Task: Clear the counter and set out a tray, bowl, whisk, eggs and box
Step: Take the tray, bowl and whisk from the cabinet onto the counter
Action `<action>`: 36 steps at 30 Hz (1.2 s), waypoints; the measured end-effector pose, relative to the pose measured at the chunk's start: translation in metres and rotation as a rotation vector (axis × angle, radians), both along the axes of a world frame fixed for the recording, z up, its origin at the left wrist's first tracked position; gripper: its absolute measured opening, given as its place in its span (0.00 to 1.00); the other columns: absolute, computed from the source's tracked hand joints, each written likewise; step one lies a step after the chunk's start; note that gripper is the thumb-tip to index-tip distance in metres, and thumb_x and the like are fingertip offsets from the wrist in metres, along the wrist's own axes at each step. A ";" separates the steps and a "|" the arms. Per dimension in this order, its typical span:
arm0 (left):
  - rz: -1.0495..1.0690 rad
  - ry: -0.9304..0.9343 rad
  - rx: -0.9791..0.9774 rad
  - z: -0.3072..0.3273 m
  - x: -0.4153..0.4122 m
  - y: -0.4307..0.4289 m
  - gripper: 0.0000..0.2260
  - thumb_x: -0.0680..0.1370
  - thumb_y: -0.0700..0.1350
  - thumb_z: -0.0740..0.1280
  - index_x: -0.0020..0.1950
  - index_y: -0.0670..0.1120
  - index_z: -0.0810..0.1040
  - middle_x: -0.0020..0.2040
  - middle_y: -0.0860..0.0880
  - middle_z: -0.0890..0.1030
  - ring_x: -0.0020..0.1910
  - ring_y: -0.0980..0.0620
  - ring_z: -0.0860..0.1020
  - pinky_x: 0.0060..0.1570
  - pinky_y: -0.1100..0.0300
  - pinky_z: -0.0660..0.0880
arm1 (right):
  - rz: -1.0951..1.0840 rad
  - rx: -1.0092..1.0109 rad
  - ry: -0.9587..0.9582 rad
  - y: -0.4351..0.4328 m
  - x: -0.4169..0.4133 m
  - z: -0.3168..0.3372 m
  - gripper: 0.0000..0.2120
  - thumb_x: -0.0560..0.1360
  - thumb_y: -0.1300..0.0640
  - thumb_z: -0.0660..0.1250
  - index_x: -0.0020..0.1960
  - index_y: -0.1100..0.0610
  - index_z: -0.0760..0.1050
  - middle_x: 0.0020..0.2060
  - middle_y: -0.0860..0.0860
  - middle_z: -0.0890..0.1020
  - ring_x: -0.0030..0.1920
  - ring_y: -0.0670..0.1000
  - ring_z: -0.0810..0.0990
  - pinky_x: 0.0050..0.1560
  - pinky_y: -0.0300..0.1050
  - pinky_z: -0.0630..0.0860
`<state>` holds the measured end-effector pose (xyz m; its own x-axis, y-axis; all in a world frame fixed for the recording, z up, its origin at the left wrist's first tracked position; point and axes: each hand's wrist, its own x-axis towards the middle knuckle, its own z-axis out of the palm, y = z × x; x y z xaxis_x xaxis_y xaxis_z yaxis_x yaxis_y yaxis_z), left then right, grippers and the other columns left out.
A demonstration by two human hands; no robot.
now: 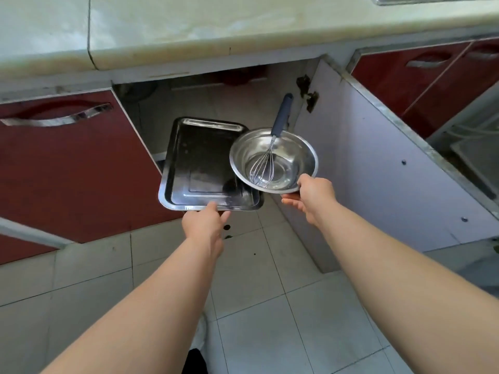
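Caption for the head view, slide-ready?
Left hand holds a tray, right hand a bowl with whisk, before open cabinet.

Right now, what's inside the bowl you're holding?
The whisk stands in the bowl, wire head on the bottom, handle leaning over the far rim. Nothing else shows; the right hand covers part of the near rim.

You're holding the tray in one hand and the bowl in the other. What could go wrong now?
The whisk lies loose in the bowl, handle sticking past the rim; if the right hand tips the bowl, it could slide out.
The left hand holds the tray only by its near edge, so the far end might dip or slip.
The open cabinet door stands close on the right; the bowl could bump it.
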<state>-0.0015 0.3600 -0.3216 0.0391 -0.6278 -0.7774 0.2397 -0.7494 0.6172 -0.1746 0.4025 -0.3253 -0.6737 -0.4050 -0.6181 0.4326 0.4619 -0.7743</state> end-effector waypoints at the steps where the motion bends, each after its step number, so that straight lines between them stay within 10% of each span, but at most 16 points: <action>1: -0.014 0.000 0.001 0.011 0.003 0.010 0.12 0.80 0.36 0.63 0.63 0.36 0.70 0.53 0.45 0.77 0.37 0.54 0.78 0.45 0.59 0.75 | 0.006 -0.004 0.004 0.011 0.002 0.013 0.13 0.76 0.65 0.55 0.58 0.67 0.72 0.38 0.59 0.81 0.23 0.50 0.80 0.24 0.40 0.77; 7: -0.058 -0.010 -0.042 0.071 0.015 0.056 0.17 0.79 0.36 0.62 0.67 0.35 0.68 0.57 0.44 0.77 0.43 0.50 0.81 0.53 0.57 0.75 | 0.011 -0.036 0.028 0.055 0.001 0.084 0.14 0.77 0.64 0.55 0.59 0.67 0.73 0.41 0.60 0.81 0.23 0.50 0.81 0.22 0.39 0.76; 19: -0.170 0.049 -0.222 0.209 0.013 0.101 0.06 0.80 0.36 0.61 0.46 0.44 0.76 0.42 0.50 0.80 0.42 0.50 0.81 0.44 0.57 0.73 | -0.048 -0.162 0.013 0.107 -0.010 0.239 0.07 0.77 0.65 0.56 0.46 0.63 0.72 0.35 0.58 0.79 0.31 0.54 0.80 0.22 0.41 0.78; 26: -0.104 0.132 -0.384 0.277 0.008 0.083 0.13 0.79 0.32 0.60 0.62 0.42 0.72 0.48 0.51 0.77 0.52 0.47 0.78 0.52 0.54 0.76 | -0.035 -0.265 0.008 0.098 -0.010 0.314 0.10 0.78 0.65 0.54 0.40 0.63 0.70 0.34 0.58 0.77 0.30 0.53 0.79 0.21 0.40 0.78; 36: 0.033 0.135 -0.422 0.327 0.018 0.021 0.13 0.79 0.34 0.63 0.63 0.44 0.72 0.47 0.52 0.75 0.37 0.49 0.82 0.58 0.49 0.77 | 0.025 -0.303 0.037 0.037 -0.013 0.359 0.08 0.77 0.65 0.53 0.48 0.64 0.71 0.34 0.57 0.76 0.31 0.54 0.80 0.24 0.42 0.79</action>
